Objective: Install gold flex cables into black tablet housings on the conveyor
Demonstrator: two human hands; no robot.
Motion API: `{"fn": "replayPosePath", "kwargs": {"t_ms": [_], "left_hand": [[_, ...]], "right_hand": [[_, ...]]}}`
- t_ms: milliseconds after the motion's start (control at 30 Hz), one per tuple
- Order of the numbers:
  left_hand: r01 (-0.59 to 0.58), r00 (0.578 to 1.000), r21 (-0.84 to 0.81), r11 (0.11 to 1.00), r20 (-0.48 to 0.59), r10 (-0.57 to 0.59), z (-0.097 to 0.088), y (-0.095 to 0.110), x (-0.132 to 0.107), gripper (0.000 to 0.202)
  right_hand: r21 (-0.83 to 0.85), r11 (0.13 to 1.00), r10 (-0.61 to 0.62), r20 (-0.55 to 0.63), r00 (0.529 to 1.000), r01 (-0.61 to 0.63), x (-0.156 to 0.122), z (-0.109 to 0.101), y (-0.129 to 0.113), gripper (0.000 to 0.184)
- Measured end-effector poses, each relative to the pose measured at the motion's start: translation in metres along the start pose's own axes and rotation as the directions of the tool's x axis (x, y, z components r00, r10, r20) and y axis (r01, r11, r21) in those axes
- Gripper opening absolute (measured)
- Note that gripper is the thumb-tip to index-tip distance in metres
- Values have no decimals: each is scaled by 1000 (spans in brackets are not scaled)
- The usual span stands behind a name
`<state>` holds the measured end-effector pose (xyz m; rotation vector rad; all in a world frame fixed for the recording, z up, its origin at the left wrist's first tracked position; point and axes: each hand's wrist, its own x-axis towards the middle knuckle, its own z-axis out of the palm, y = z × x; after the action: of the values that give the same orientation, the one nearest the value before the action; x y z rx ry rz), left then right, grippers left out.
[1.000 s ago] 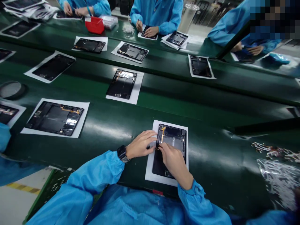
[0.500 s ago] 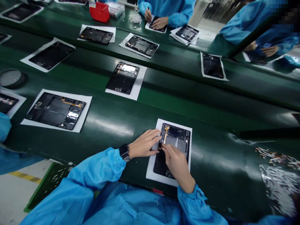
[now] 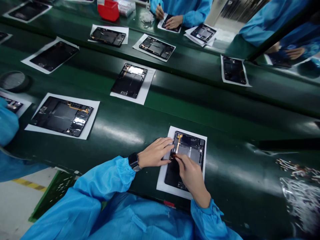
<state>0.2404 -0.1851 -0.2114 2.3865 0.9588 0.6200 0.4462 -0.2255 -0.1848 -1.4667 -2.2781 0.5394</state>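
Observation:
A black tablet housing [image 3: 190, 146] with its back open lies on a white paper sheet [image 3: 162, 176] in front of me. An orange flex cable [image 3: 178, 143] runs along its upper left part. My right hand [image 3: 192, 175] pinches a small dark part with an orange end [image 3: 173, 156] at the cable's lower end, over the housing. My left hand [image 3: 155, 152] lies flat beside it, its fingertips on the housing's left edge and holding nothing I can see. A black watch [image 3: 134, 161] sits on my left wrist.
Several more open tablets on white sheets lie along the green conveyor belts [image 3: 120, 131]. Co-workers in blue smocks [image 3: 182, 10] work at the far belt, beside a red bin [image 3: 108, 10]. Shiny plastic film [image 3: 300, 200] lies at the right.
My right fingertips have shifted slightly right, leaving more of the orange part showing. The view has tilted, so the far belts sit higher in the picture.

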Motion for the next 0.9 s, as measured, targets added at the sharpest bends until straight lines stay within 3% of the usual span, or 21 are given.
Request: {"fn": "replayPosePath", "kwargs": {"t_ms": [233, 433, 567, 633, 767, 900], "left_hand": [[-2, 1000, 18, 1000, 6, 2, 1, 0, 0, 62], [-2, 1000, -7, 1000, 7, 2, -1, 0, 0, 61], [-6, 1000, -18, 1000, 3, 6, -2, 0, 0, 61], [-6, 1000, -20, 1000, -4, 6, -2, 0, 1, 61], [-15, 1000, 0, 1000, -3, 15, -2, 0, 1, 64], [-10, 1000, 16, 1000, 4, 10, -3, 0, 1, 64]], "right_hand": [[90, 996, 21, -60, 998, -16, -9, 4, 0, 19], [-88, 995, -45, 12, 999, 46, 1, 4, -7, 23], [-257, 958, -89, 145, 985, 124, 15, -3, -15, 26], [-253, 956, -104, 173, 979, 147, 17, -7, -14, 27], [-176, 979, -83, 118, 990, 103, 10, -14, -3, 21], [-210, 973, -77, 102, 992, 97, 5, -10, 2, 22]]}}
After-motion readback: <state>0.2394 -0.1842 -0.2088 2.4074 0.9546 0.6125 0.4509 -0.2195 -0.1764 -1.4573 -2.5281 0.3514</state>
